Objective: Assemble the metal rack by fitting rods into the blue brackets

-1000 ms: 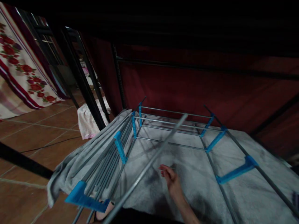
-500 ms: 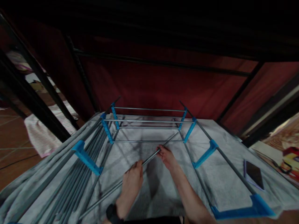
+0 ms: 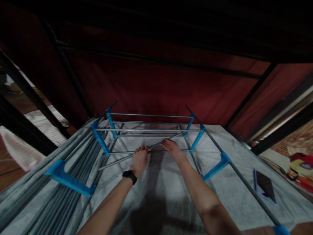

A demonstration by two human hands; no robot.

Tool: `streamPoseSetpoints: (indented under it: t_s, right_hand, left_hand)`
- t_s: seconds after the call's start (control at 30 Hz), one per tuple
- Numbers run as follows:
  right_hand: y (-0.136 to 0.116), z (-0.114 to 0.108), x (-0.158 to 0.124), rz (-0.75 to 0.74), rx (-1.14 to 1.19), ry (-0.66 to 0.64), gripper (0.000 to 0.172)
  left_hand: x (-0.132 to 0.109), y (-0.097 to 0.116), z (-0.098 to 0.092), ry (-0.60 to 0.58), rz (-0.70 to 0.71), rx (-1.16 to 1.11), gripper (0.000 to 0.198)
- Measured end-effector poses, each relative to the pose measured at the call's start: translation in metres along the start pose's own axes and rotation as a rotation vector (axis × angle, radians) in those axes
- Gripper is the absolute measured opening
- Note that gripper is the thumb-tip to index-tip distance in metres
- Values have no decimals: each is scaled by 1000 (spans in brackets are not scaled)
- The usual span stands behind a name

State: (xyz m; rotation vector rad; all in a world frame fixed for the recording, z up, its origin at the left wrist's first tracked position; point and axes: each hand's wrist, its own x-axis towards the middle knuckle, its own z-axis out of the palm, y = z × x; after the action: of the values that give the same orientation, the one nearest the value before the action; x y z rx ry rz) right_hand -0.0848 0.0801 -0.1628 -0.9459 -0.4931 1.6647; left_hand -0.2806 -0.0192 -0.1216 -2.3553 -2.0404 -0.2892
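Both hands hold one thin grey metal tube (image 3: 116, 162), slanted up from lower left to upper right. My left hand (image 3: 140, 160) is wrapped over its middle, a dark band on the wrist. Farther along, my right hand (image 3: 171, 147) pinches it with the fingertips. The tube lies across the inside of a rack frame of grey rods and blue plastic brackets, among them a near left bracket (image 3: 70, 178) and a right bracket (image 3: 216, 165). A crossbar (image 3: 149, 130) joins two brackets beyond my hands. The tube's far end is close to the back right brackets.
Several loose grey tubes (image 3: 70, 192) lie along the left side on a grey cloth (image 3: 239, 189). A phone (image 3: 265, 186) rests at the right, near a red and yellow packet (image 3: 302, 169). Dark posts and a red curtain (image 3: 156, 88) stand behind.
Both hands have moved forward with the tube, away from me and deeper into the frame. The tube now slopes less steeply. The view has shifted a little.
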Motion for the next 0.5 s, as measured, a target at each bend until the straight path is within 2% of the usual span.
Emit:
streamPoseSetpoints:
  t_s: [0.27,0.5]
  right_hand:
    - [-21,-3,32,32,-27,58,20]
    - [-26,-7,49,83,-60,67,22]
  left_hand:
    - [46,-7,-3,-6,69,70,44]
    - [65,-17,2,-20,85,87,40]
